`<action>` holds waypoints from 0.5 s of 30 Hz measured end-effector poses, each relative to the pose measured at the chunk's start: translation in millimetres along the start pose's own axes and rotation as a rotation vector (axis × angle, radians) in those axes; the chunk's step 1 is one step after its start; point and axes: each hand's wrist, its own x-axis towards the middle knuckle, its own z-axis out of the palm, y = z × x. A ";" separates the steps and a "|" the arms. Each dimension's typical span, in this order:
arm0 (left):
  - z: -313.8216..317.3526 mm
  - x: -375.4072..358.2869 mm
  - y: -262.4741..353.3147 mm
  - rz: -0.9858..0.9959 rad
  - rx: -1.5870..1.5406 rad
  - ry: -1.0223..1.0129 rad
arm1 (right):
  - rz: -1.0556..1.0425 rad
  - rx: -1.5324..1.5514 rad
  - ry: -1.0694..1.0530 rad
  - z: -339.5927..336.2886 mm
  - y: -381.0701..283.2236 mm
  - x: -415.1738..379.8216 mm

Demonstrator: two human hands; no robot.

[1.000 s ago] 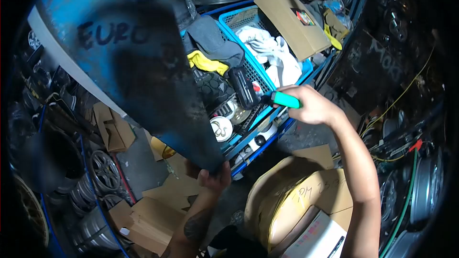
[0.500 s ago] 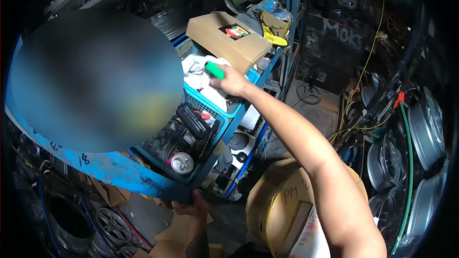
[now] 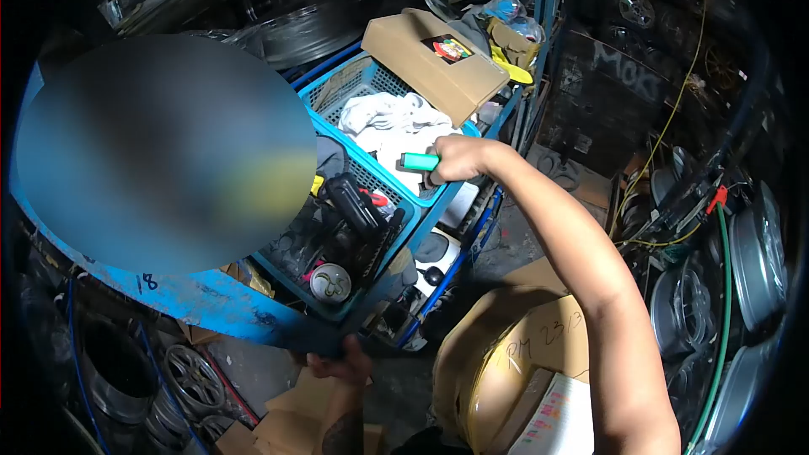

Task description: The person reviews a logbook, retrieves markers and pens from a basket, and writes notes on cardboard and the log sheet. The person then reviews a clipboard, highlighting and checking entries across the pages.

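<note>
My right hand (image 3: 459,158) is closed around a green marker (image 3: 419,162), which points left over a blue plastic basket (image 3: 337,118). Beneath it in the basket lies a crumpled white cloth (image 3: 400,122). My left hand (image 3: 344,364) grips the front lower corner of the blue metal shelf (image 3: 236,307), its fingers partly in shadow. Nearer to me, a second blue basket (image 3: 404,223) holds a black case (image 3: 354,204), a drink can (image 3: 329,283) and dark clutter.
A cardboard box (image 3: 438,67) rests across the far basket. Below my right arm stands a large round wrapped package (image 3: 480,362) with handwriting, and a white sheet (image 3: 560,417) lies on it. Wheel rims (image 3: 756,240) are stacked right. A blurred oval hides the left of the shelf.
My right hand, with the green marker, has drawn back from the white cloth toward the basket's right edge. The view has shifted slightly. My left hand stays at the shelf corner.
</note>
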 end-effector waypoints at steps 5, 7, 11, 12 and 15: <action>-0.4 -20.5 -16.1 -0.021 -0.118 -0.012 | 0.037 -0.209 0.060 1.0 -19.5 -0.3; 2.3 -11.4 -9.2 -0.024 -0.118 0.012 | -0.035 -0.159 0.059 1.1 -26.1 -5.8; 5.6 -4.5 -5.5 -0.016 -0.125 0.029 | -0.096 -0.238 0.109 24.6 -21.0 7.4; 3.4 -6.0 -3.8 -0.021 -0.066 0.009 | -0.071 -0.257 0.108 26.8 -23.2 8.6; -2.2 -16.0 -4.5 -0.052 -0.003 -0.035 | -0.049 -0.294 0.142 24.5 -25.1 13.1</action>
